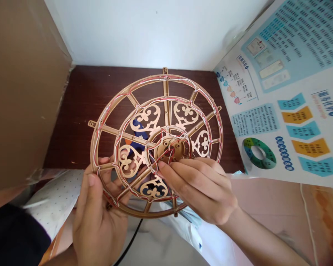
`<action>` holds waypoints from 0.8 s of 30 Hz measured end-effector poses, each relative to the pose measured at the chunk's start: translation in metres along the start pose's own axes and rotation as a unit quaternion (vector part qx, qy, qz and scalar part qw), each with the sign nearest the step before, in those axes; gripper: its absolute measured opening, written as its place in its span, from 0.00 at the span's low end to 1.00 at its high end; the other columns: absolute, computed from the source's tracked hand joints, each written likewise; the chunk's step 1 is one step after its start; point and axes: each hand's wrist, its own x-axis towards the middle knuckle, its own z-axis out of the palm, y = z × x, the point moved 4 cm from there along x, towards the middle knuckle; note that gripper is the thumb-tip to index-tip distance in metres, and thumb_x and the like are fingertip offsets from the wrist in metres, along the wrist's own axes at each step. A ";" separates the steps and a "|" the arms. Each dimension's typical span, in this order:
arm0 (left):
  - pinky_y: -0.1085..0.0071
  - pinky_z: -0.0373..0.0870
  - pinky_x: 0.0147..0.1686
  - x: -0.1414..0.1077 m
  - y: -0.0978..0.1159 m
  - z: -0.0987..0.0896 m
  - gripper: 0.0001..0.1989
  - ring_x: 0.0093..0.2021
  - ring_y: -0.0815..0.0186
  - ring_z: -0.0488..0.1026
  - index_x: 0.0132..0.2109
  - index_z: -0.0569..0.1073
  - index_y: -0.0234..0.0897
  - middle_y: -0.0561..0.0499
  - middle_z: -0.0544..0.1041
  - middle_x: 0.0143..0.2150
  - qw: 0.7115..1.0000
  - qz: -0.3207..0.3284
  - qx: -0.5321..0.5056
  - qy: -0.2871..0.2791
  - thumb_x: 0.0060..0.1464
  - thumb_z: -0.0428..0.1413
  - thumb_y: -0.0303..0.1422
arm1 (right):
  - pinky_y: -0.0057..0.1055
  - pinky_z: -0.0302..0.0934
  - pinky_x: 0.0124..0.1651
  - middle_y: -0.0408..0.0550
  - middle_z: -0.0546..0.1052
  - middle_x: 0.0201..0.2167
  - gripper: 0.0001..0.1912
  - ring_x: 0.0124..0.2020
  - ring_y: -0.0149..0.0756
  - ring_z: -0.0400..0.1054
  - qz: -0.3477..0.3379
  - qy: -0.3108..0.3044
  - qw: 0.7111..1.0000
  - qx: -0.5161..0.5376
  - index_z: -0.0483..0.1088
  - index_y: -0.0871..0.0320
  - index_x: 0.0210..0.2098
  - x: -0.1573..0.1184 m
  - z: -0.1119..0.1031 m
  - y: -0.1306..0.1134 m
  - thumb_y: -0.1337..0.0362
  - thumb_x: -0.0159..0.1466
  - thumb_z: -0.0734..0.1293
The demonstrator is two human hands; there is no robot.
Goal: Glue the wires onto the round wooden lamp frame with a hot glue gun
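Note:
A round gold wheel-shaped frame [166, 99] is held up tilted in front of me, with two rings, spokes and heart-shaped scroll ornaments between them. Thin red and white wires [170, 152] run along the rings and gather at the hub [175, 147]. My left hand [97, 207] grips the outer rim at the lower left, thumb in front and fingers behind. My right hand [202, 184] is closed at the hub's lower edge, its fingertips pinched together on the wires there. The tips partly hide what they pinch.
Behind the frame, a blue object [140, 127] with an orange part lies on the dark brown tabletop [72, 136]. A cardboard panel [24, 85] stands left, a printed board [280, 103] right, a white wall [144, 33] behind. A black cable [131, 240] hangs below the frame.

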 end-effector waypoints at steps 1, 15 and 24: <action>0.77 0.83 0.38 0.000 0.000 0.000 0.09 0.45 0.62 0.85 0.49 0.85 0.50 0.54 0.86 0.49 1.000 0.003 -0.005 0.001 0.63 0.67 0.42 | 0.32 0.72 0.40 0.46 0.86 0.38 0.09 0.39 0.34 0.80 0.000 -0.001 1.000 0.000 0.82 0.63 0.49 0.000 0.000 0.000 0.74 0.71 0.72; 0.80 0.82 0.37 0.006 0.003 0.007 0.13 0.40 0.66 0.86 0.45 0.86 0.40 0.50 0.88 0.47 0.996 -0.023 0.007 0.089 0.71 0.55 0.33 | 0.34 0.72 0.38 0.47 0.84 0.37 0.12 0.37 0.36 0.79 0.027 0.017 0.999 0.034 0.81 0.64 0.50 -0.003 0.000 0.002 0.76 0.68 0.74; 0.79 0.83 0.39 0.007 0.002 0.005 0.10 0.42 0.65 0.86 0.47 0.86 0.41 0.49 0.87 0.51 0.998 -0.016 0.020 0.058 0.69 0.59 0.36 | 0.36 0.65 0.40 0.48 0.84 0.38 0.08 0.38 0.35 0.78 0.052 -0.013 0.996 0.069 0.78 0.63 0.51 0.000 0.006 0.007 0.73 0.75 0.67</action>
